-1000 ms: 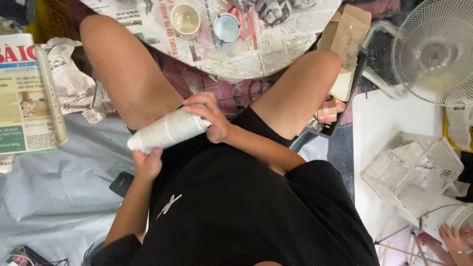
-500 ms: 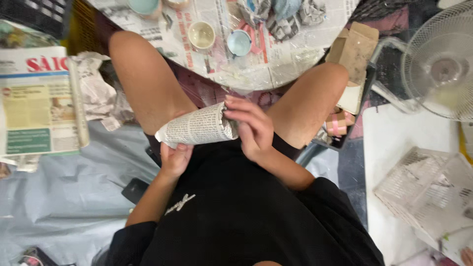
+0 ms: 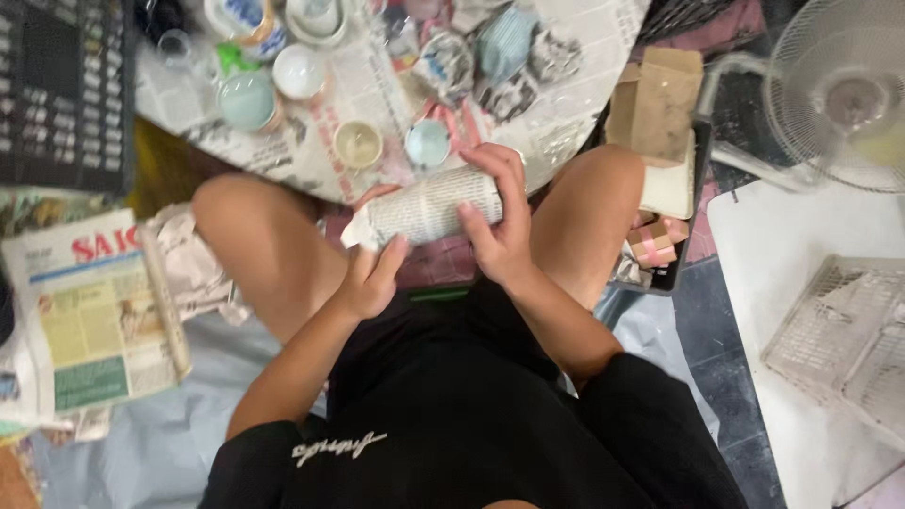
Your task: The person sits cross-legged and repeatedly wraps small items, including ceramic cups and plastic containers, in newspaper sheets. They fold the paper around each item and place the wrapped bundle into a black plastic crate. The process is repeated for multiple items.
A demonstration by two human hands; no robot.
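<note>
Gripping a newspaper-wrapped bundle (image 3: pixel 429 205) above the lap, the right hand (image 3: pixel 498 226) closes around one end while the left hand (image 3: pixel 370 273) cups the loose, crumpled other end. That end looks unsecured, so the wrap could unroll. Just beyond the hands, small cups (image 3: pixel 358 143) crowd the paper-covered desk (image 3: pixel 584 57); a slip could knock them.

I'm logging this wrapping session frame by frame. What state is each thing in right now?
newspaper-wrapped bundle: rolled up, held over the lap.
right hand: wrapped around the bundle's right end.
left hand: fingers on the bundle's left end.
small cups: upright and unwrapped on the papered table.
folded newspaper: lying flat on the floor.
cardboard box: flaps open.
fan: spinning or not, cannot tell.
</note>
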